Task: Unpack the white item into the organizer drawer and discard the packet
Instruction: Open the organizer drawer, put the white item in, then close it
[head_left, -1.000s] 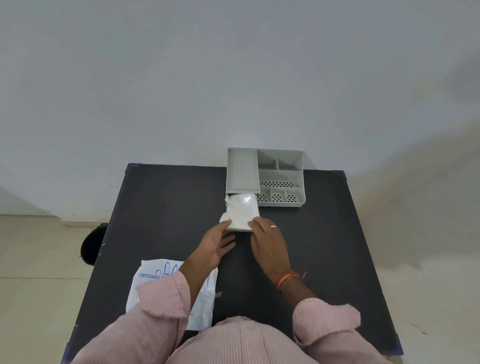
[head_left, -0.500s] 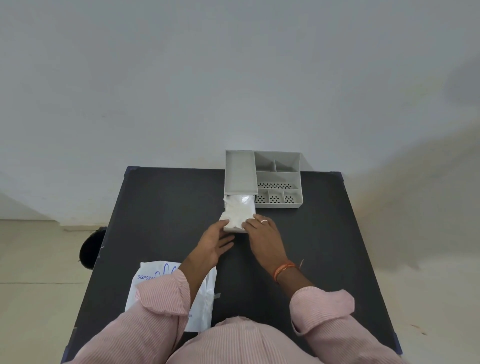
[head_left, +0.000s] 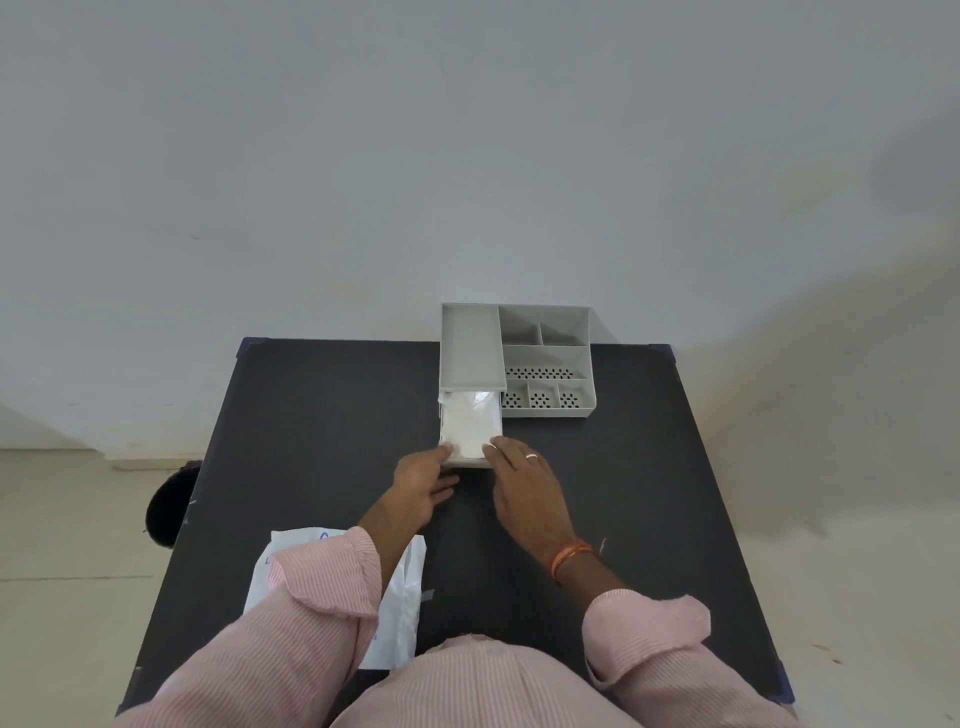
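Note:
A grey organizer (head_left: 545, 358) stands at the table's far edge. Its drawer (head_left: 470, 461) sticks out toward me from the left section, about half way. A white item (head_left: 470, 423) lies inside the drawer and fills it. My left hand (head_left: 423, 480) has its fingertips on the drawer's front left corner. My right hand (head_left: 524, 483), with a ring, rests its fingers on the front right corner. Neither hand grips anything. The white packet (head_left: 400, 597) with blue print lies flat near me, partly under my left sleeve.
The black table (head_left: 311, 415) stands against a pale wall. The organizer's right side has several small open compartments, some perforated. A dark round object (head_left: 169, 504) sits on the floor left of the table.
The drawer has slid farther into the organizer, with both hands moving away from me along with its front. The white item now sits neatly inside the drawer.

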